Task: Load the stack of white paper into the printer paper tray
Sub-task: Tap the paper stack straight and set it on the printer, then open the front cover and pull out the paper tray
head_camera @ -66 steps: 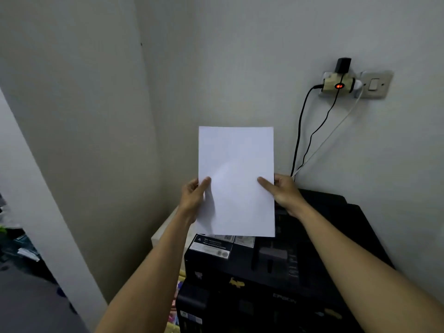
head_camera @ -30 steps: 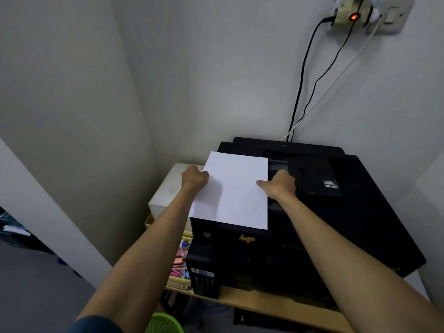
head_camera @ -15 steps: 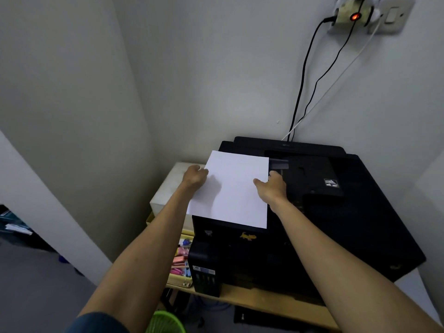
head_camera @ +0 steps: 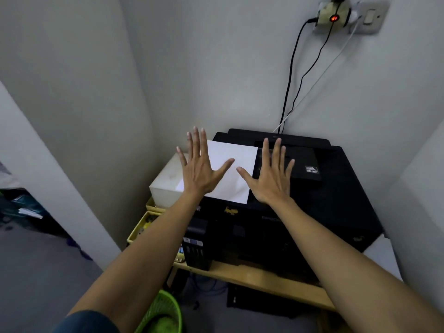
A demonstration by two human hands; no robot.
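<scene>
The stack of white paper (head_camera: 230,169) is seen lying flat on the left part of the top of the black printer (head_camera: 312,200), its left edge hidden behind the left hand (head_camera: 199,171). That hand is spread wide with straight fingers above the paper's left side, and nothing is held by it. The right hand (head_camera: 271,179) is likewise spread flat with fingers straight and apart, at the paper's right edge and over the printer lid; nothing is gripped. Whether the palms touch the sheet cannot be told. The printer is carried by a wooden table (head_camera: 252,277). A white box (head_camera: 165,181) is placed just left of the printer. Black and white cables (head_camera: 292,75) are run up the far wall to a wall socket (head_camera: 346,16). A green basket (head_camera: 163,313) is seen on the floor near the left forearm.
</scene>
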